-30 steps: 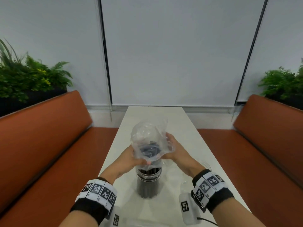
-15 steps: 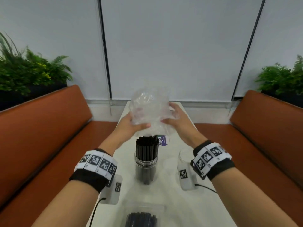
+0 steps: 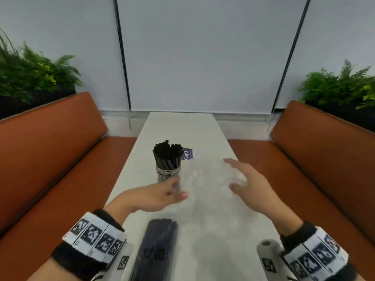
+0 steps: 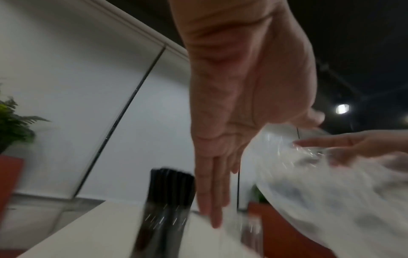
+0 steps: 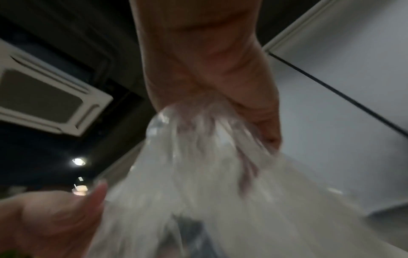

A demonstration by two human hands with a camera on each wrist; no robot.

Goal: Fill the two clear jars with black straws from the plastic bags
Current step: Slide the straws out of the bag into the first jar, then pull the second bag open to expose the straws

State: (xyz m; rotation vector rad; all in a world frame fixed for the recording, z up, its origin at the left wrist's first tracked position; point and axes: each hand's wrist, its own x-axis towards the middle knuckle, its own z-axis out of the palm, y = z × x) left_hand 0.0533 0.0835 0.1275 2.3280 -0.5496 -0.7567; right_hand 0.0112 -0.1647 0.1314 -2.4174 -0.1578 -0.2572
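A clear jar [image 3: 168, 173] stands mid-table, packed with upright black straws [image 3: 167, 154]; the left wrist view shows the jar [image 4: 163, 220] blurred. My left hand [image 3: 160, 196] hovers just in front of the jar with straight fingers [image 4: 209, 192] and holds nothing. An empty clear plastic bag [image 3: 209, 175] floats blurred to the jar's right, against the palm of my right hand [image 3: 245, 183], whose fingers are spread. The right wrist view shows the bag [image 5: 209, 165] bunched under that palm. A sealed bag of black straws [image 3: 156, 246] lies near the table's front edge.
The narrow white table [image 3: 182, 126] runs away from me between two orange benches [image 3: 50, 159] [image 3: 324, 159]. A purple label [image 3: 187, 154] lies just behind the jar. Plants stand behind both benches.
The empty bag has come off the straws and moved down to the right of the jar. My left hand let go of it and dropped low in front of the jar.
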